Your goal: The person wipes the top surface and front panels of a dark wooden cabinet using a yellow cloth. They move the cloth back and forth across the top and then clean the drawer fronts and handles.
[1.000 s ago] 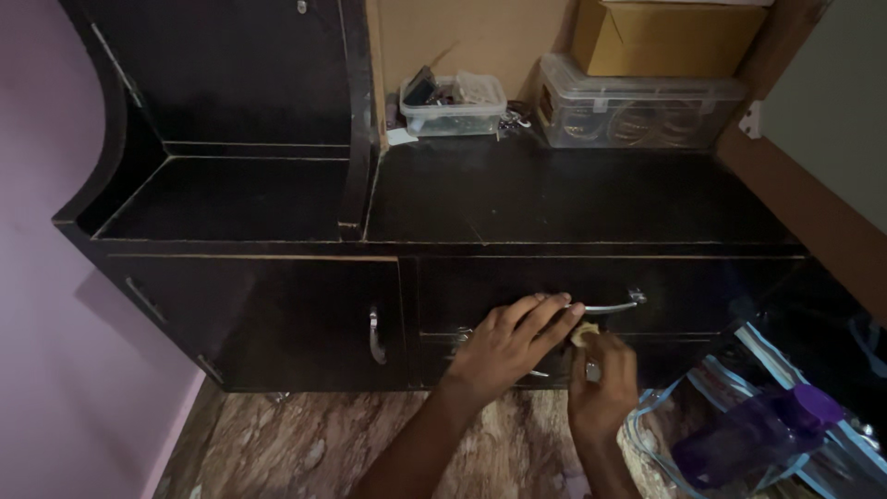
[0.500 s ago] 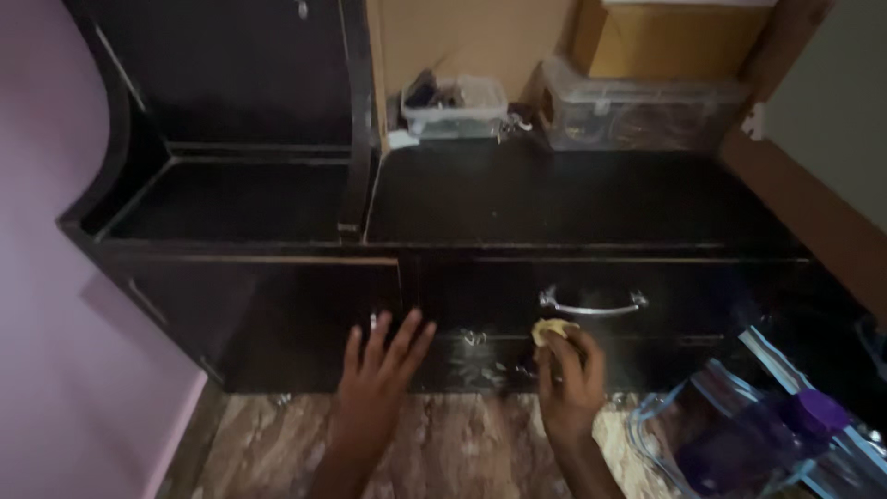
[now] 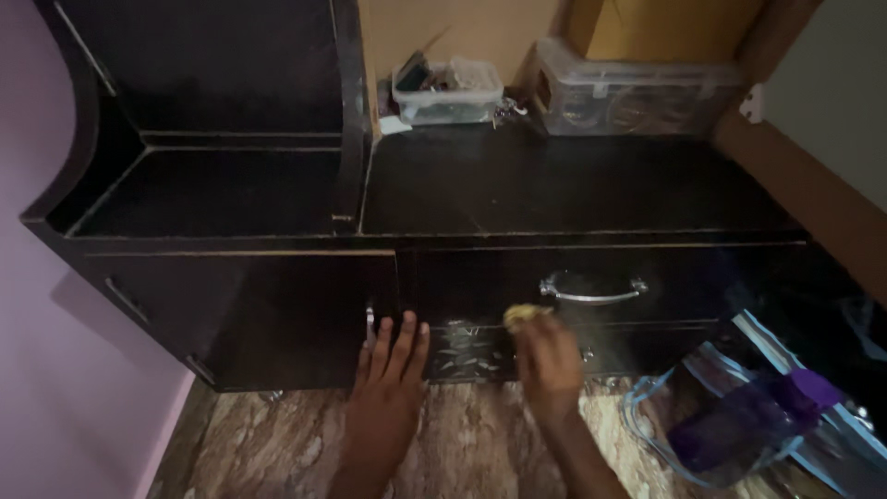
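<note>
A dark wooden cabinet (image 3: 573,189) fills the view, with a drawer front and its curved metal handle (image 3: 593,291). My left hand (image 3: 388,393) lies flat with fingers spread against the cabinet front, beside the metal handle of the left door (image 3: 370,323). My right hand (image 3: 547,365) is closed around a small yellowish wad (image 3: 519,316) and presses it against the lower drawer front, left of and below the drawer handle.
Two clear plastic boxes (image 3: 448,91) (image 3: 637,97) and a cardboard box (image 3: 670,28) stand at the back of the cabinet top. A clear plastic bag with a purple bottle (image 3: 753,416) lies at the lower right on the marbled floor (image 3: 286,444). A pink wall (image 3: 55,370) runs along the left.
My left hand left the drawer handle and moved left to the door edge. My right hand with the yellowish wad slid left along the lower drawer front.
</note>
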